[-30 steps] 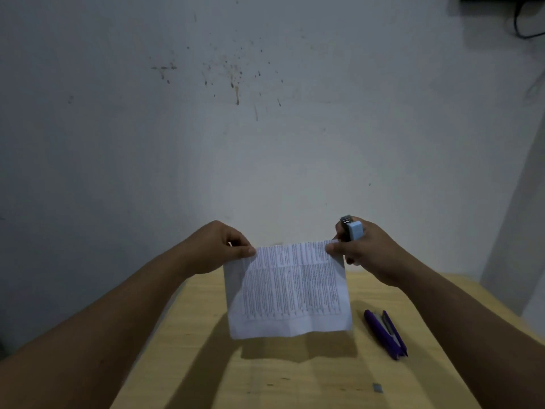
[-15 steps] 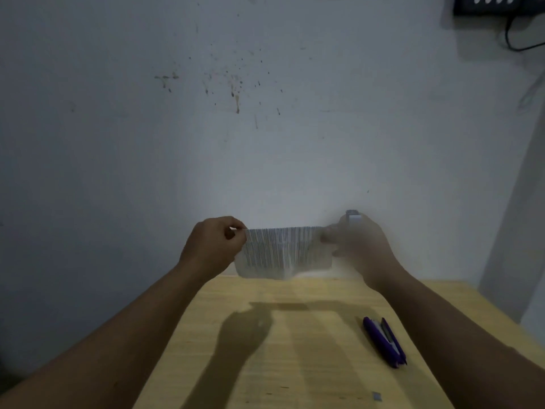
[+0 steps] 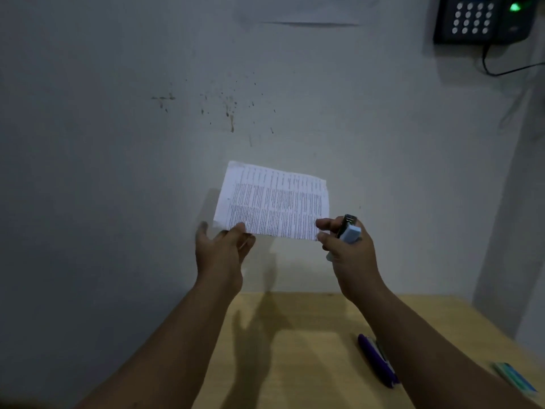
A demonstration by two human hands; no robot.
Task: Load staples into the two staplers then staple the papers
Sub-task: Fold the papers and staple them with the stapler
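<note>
1 printed paper sheet (image 3: 272, 202) was observed, held up in the air in front of the wall (image 3: 118, 143) and above the far edge of the wooden table (image 3: 295, 349). Whether it was a single sheet or several together could not be determined.

The left hand (image 3: 221, 255) was spread fairly wide, fingers extended, with its fingertips touching the sheet's lower left corner. A firm grip there could not be confirmed.

The right hand (image 3: 349, 255) was curled round 1 light blue stapler (image 3: 349, 230), its metal nose pointing upward. The thumb and forefinger of that hand pinched the sheet's lower right corner. The stapler sat just beside that corner, apart from the paper's edge.

1 purple stapler (image 3: 379, 363) lay on the table at the right, partly hidden by the right forearm. 1 teal and white object (image 3: 514, 379), blurred and not identifiable, lay near the table's right edge.

1 dark keypad device (image 3: 477, 19) with a green light was mounted high on the wall at the right, with 1 black cable (image 3: 501, 72) trailing below it. Brown specks marked the wall above the sheet.
</note>
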